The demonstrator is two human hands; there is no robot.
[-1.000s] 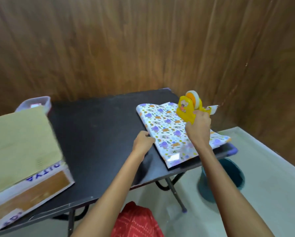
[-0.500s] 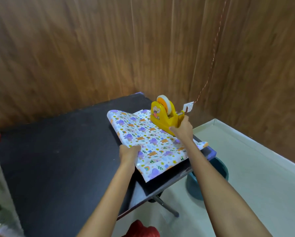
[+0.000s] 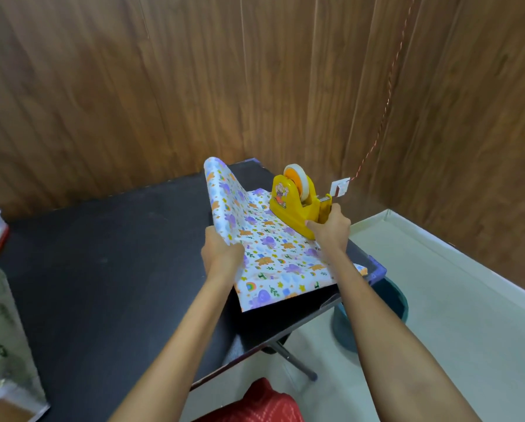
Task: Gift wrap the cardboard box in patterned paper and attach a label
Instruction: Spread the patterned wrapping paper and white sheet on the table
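Left hand (image 3: pixel 221 254) gripping patterned paper (image 3: pixel 273 257) by its lifted left edge, right hand (image 3: pixel 331 231) clasping yellow tape dispenser (image 3: pixel 294 205) on the paper, black table (image 3: pixel 102 269)

Nothing legible here. The blurred cardboard box with white edging (image 3: pixel 8 345), lower left, shows perhaps a scrap of blue lettering.

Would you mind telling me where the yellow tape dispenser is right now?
In the head view, the yellow tape dispenser stands on the patterned paper near the far right corner of the black table, held by the right hand.
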